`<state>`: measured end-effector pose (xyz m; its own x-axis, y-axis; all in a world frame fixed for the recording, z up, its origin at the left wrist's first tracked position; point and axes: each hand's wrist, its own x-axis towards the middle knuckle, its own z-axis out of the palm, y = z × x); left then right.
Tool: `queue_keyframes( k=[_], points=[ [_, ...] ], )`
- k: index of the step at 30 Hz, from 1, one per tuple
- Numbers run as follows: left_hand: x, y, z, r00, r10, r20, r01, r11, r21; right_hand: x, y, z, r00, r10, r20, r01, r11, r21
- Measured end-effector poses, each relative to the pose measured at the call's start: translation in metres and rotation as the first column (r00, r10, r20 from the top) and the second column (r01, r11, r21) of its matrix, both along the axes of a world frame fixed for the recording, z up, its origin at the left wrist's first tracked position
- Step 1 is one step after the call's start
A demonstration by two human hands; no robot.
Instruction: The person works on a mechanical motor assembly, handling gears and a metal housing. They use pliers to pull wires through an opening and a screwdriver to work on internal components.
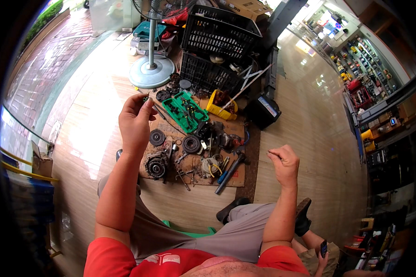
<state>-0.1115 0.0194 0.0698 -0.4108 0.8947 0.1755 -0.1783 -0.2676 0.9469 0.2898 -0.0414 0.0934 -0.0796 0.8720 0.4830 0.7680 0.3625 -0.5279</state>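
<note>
My left hand point(135, 121) is raised over the far left of the cardboard point(238, 179), thumb and fingers pinched on a small dark piece point(146, 97) too small to name. My right hand point(287, 166) is held up to the right of the cardboard, fingers curled and thumb pressed to them; whatever is in the pinch cannot be made out. On the cardboard lie a round metal machine part with a pulley point(156, 167), a black pulley point(191, 144), another dark ring-shaped pulley point(157, 137), a hammer point(231, 172) and several small tools.
Beyond lie an open green tool case point(180, 111), a yellow bin point(221, 110), a black battery point(262, 112) and black crates point(219, 39). A fan's round base point(150, 74) stands far left. At lower right, another person's hand holds a phone point(323, 249).
</note>
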Motion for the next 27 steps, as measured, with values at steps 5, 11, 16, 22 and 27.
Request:
queue_keyframes(
  k=[5,11,16,22,27],
  points=[
    [-0.002,0.001,-0.001,1.0,0.014,-0.026,-0.013,1.0,0.014,0.005,-0.001,-0.003,0.998,-0.021,-0.06,0.02,1.0,-0.017],
    [-0.004,0.001,0.001,1.0,0.017,-0.002,-0.017,1.0,-0.009,0.003,-0.001,0.0,0.997,-0.01,-0.073,0.009,1.0,-0.022],
    [-0.003,0.0,0.003,1.0,0.019,-0.007,-0.019,1.0,-0.014,0.01,0.002,-0.006,0.994,-0.099,-0.054,0.099,0.995,-0.013],
    [0.018,-0.003,-0.007,0.988,-0.078,-0.133,0.074,0.997,-0.034,-0.006,0.005,-0.017,0.973,-0.19,-0.129,0.204,0.974,0.102],
    [0.056,-0.019,-0.023,0.922,-0.086,-0.378,0.088,0.996,-0.012,-0.07,-0.009,-0.013,0.981,0.022,-0.194,0.0,0.994,0.11]
  ],
)
